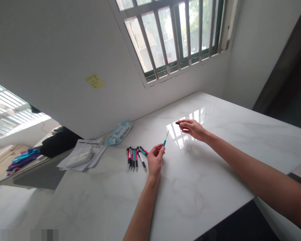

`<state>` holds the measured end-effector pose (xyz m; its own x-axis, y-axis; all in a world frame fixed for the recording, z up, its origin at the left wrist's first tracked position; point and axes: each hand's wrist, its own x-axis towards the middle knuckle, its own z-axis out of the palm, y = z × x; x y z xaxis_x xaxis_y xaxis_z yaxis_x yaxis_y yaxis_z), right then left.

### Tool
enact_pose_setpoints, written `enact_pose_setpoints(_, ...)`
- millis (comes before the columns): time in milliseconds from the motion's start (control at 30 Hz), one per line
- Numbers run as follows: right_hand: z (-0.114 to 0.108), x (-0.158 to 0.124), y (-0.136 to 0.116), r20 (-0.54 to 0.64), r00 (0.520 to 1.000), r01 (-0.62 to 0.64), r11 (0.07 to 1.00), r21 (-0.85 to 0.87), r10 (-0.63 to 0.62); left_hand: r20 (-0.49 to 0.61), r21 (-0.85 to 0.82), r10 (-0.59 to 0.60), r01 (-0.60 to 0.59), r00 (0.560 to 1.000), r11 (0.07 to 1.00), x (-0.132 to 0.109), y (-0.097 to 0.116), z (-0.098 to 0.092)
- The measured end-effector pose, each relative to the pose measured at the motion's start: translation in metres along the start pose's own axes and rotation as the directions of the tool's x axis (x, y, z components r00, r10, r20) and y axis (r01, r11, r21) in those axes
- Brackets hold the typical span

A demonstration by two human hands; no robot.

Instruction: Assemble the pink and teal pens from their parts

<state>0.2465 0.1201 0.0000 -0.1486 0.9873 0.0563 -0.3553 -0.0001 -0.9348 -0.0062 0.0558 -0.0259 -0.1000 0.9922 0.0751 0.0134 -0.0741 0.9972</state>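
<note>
My left hand (155,160) is closed around a teal pen barrel (164,143), with a thin refill (167,134) sticking out of its upper end. To the right and a little farther off, my right hand (192,129) pinches a small black pen part (177,123) between thumb and fingertips, apart from the barrel. Left of my left hand, several click pens (133,159) in red, teal, white and black lie side by side on the white marbled table (185,187). A few of them lie at a slant.
A blue and white wipes packet (120,133) rests by the wall behind the pens. Papers (84,155) with a white device and cable lie at the left. A dark flat object (235,224) is at the near edge. A barred window (175,36) is above.
</note>
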Motion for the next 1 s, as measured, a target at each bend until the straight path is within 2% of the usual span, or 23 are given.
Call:
enact_pose_setpoints(100,0.0020,0.0004,0.0049,0.008,1.000,0.016,0.999,-0.051,-0.015,0.017,-0.003,0.010,-0.010,1.000,1.000,-0.0004,0.0011,0.0005)
enact_pose_setpoints(233,0.0051,0.0002,0.0062,-0.014,1.000,0.020,0.998,-0.054,-0.021,0.012,0.013,-0.004,0.004,1.000,1.000,-0.0007,0.0025,0.0007)
enact_pose_setpoints(567,0.0047,-0.0008,0.0049,0.015,1.000,0.018,0.996,-0.085,-0.017,0.040,0.047,-0.010,0.008,0.999,0.999,-0.0019,0.0060,0.0021)
enact_pose_setpoints(833,0.0047,-0.0027,0.0106,0.179,0.984,0.058,0.963,-0.262,-0.010,0.085,0.083,0.019,-0.026,0.996,0.996,-0.0011,0.0040,0.0015)
enact_pose_setpoints(1000,0.0075,-0.0079,0.0102,0.304,0.952,0.105,0.926,-0.363,0.011,0.169,0.241,0.067,-0.107,0.983,0.965,-0.0081,0.0063,0.0048)
